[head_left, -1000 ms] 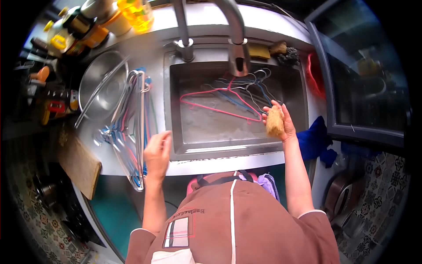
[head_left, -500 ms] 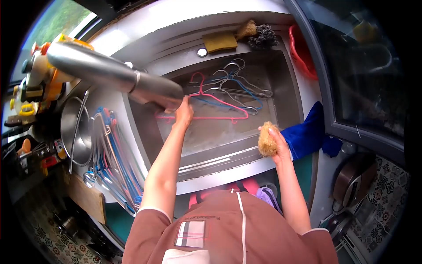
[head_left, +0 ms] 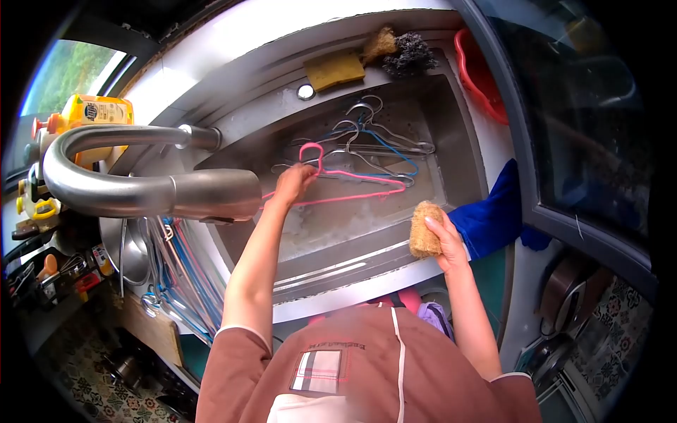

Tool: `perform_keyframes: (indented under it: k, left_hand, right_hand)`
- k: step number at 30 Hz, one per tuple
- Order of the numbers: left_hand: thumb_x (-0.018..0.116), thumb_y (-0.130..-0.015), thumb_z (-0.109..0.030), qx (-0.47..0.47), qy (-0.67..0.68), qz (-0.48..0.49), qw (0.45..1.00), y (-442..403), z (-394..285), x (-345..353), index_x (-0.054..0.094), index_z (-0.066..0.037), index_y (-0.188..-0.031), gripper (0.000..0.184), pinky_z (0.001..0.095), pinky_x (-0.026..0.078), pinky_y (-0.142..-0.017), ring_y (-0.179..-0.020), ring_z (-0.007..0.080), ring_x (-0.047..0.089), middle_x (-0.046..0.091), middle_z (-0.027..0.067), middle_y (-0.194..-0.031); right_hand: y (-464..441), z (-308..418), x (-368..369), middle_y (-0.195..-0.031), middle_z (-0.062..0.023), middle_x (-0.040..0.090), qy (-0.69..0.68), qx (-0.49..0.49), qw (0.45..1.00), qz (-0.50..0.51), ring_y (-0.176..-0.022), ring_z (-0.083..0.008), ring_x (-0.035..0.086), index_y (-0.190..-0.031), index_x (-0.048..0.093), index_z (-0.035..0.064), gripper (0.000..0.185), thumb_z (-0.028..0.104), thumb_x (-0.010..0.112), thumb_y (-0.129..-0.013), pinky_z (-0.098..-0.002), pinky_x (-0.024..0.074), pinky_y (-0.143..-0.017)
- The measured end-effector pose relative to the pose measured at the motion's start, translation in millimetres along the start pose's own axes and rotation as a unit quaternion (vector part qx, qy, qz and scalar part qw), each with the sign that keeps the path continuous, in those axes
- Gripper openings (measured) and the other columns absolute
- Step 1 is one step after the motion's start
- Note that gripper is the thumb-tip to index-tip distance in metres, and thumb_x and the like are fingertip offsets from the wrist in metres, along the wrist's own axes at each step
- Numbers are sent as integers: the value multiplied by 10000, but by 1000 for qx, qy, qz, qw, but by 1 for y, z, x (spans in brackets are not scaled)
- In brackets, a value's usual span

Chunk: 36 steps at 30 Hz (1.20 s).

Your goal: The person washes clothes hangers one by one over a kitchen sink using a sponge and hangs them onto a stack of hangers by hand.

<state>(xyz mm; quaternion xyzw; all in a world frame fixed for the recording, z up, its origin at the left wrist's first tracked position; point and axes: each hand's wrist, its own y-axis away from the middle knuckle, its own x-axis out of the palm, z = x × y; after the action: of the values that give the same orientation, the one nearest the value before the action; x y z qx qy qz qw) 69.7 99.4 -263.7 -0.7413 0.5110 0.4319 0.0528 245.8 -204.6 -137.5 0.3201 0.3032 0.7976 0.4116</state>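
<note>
A pink clothes hanger [head_left: 356, 200] is tilted over the sink, its hook pointing away from me. My left hand [head_left: 295, 183] is closed on the hanger's shoulder, just left of the hook. Beneath and beyond it, several silver and blue hangers [head_left: 384, 144] lie in a tangle on the sink floor. My right hand [head_left: 444, 238] grips a tan, fibrous scrubbing sponge [head_left: 426, 229] above the sink's front right edge, apart from the hanger.
A large metal faucet [head_left: 148, 194] arches over the sink's left side. More hangers [head_left: 185, 261] are bunched on the left counter beside a steel bowl [head_left: 137, 247]. A yellow sponge [head_left: 334, 70] and dark scourer [head_left: 410, 55] sit behind the sink. Right are a red basin [head_left: 479, 84] and blue cloth [head_left: 488, 215].
The pink hanger has tilted and shifted slightly, with my left hand still on it. My right hand has barely moved with the scrubbing sponge. The camera view has turned, moving the faucet lower.
</note>
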Motion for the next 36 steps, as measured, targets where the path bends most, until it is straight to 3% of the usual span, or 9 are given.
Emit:
perform_keyframes:
  k: [4,7,8,17,20,24,27,31,36]
  left_hand:
    - [632,-822,-164,-11,98,84,992,46,-48,-27,649,-77,-1002,201,316,475,-694,-801,281,615,645,130,-911]
    - [627,-828,-122,88,195,2,977,76,-59,-19,647,-77,-1046,223,288,477,-709,-813,233,628,660,112,-951]
    - [597,-794,-73,95,188,-16,977,85,-63,-21,656,-140,-1060,280,359,481,-743,-853,289,628,654,120,-936]
    - [616,-817,-168,45,169,-76,982,139,-127,-71,672,-140,-1005,197,338,472,-655,-747,271,619,651,100,-837]
    - [624,-812,-211,64,119,-106,985,149,-140,-81,679,-146,-966,175,356,470,-634,-733,279,614,649,84,-810]
    - [655,-788,-241,127,30,-168,977,161,-148,-92,690,-133,-884,149,338,475,-588,-683,265,610,639,65,-760]
    - [673,-770,-233,160,-14,-187,969,172,-154,-100,688,-118,-835,133,327,477,-565,-656,250,611,636,61,-745]
    - [667,-768,-224,171,-36,-202,964,183,-160,-109,682,-120,-816,115,335,475,-563,-654,248,609,631,57,-737]
    - [645,-781,-255,149,-102,-165,970,195,-165,-118,668,-122,-790,135,359,479,-575,-658,255,607,620,50,-716]
  right_hand:
    - [0,1,22,-1037,-56,583,38,1,999,36,-951,-135,571,-1204,474,14,476,179,672,-804,-270,459,-825]
    - [6,7,51,-1025,-54,588,71,-39,995,65,-940,-123,564,-1191,484,13,449,185,659,-814,-262,451,-827]
    - [9,9,60,-1024,-54,588,86,-58,992,77,-937,-119,561,-1188,487,15,439,183,653,-819,-260,449,-827]
    - [60,39,127,-1015,-56,600,145,-280,935,159,-942,-126,563,-1165,513,35,358,137,618,-838,-266,446,-840]
    - [86,57,148,-979,-63,611,310,-366,864,151,-899,-138,582,-1126,536,44,355,131,657,-803,-273,462,-812]
    - [99,68,155,-936,-88,625,377,-433,805,150,-830,-196,619,-1012,584,61,289,113,695,-751,-304,488,-754]
    - [106,78,159,-914,-98,632,470,-527,696,133,-836,-250,624,-975,595,65,283,90,702,-713,-331,496,-744]
    - [126,88,170,-902,-88,617,534,-579,597,149,-815,-250,612,-968,599,59,309,50,712,-681,-324,492,-743]
    - [142,83,187,-853,-63,575,664,-622,407,73,-791,-233,580,-922,591,84,249,110,696,-698,-327,459,-680]
